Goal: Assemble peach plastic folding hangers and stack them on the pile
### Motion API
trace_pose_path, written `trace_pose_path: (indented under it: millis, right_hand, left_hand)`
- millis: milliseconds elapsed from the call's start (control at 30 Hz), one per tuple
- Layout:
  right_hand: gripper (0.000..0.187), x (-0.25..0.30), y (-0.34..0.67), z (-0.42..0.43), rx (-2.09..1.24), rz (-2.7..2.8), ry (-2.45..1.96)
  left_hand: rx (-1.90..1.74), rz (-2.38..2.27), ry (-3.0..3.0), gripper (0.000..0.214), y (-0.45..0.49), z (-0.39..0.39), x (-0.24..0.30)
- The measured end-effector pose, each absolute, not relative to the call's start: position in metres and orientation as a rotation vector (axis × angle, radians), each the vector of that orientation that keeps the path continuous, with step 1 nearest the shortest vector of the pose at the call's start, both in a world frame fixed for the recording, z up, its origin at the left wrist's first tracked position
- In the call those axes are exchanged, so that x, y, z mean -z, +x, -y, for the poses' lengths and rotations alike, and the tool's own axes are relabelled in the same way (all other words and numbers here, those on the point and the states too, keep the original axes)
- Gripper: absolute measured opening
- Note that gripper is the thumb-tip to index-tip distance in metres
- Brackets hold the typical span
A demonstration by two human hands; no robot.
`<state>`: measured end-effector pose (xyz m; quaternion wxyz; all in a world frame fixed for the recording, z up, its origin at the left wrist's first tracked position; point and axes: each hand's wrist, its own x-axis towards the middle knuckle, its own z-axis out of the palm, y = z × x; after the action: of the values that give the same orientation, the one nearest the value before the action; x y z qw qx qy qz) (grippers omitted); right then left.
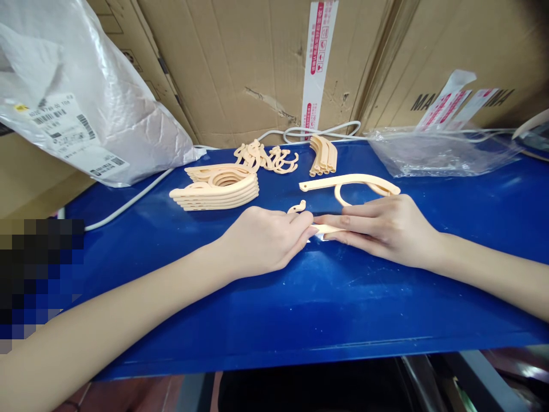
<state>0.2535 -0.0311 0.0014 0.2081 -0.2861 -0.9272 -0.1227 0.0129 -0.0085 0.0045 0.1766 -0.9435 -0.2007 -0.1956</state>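
Both my hands meet at the middle of a blue table top (300,303). My left hand (263,240) is closed, its fingers pinched on a small peach plastic hook piece (297,208). My right hand (381,229) lies with fingers together, pressing a peach plastic arm piece (328,230) against the table. Just beyond my right hand lies a long curved peach hanger part (349,183).
A stack of curved peach hanger pieces (217,191) sits left of centre, a heap of small hooks (266,157) and a bundle of short curved pieces (323,154) behind. A white plastic bag (86,97), clear bag (437,151), white cable (128,200) and cardboard boxes (240,63) line the back.
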Motion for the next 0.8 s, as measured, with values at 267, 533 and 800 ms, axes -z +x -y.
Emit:
trace_pose_path:
  millis: [267, 533, 800]
  right_hand:
    - [0.032, -0.003, 0.252, 0.030, 0.138, 2.510, -0.829]
    - [0.017, -0.015, 0.247, 0.031, 0.296, 2.307, -0.889]
    - [0.015, -0.014, 0.253, 0.024, 0.331, 2.147, -0.928]
  left_hand:
    - [0.697, 0.748, -2.818, 0.034, 0.013, 0.009, 0.002]
    - [0.745, 0.779, -2.824, 0.035, 0.013, 0.007, 0.007]
    - [0.726, 0.768, -2.775, 0.032, 0.014, 0.010, 0.004]
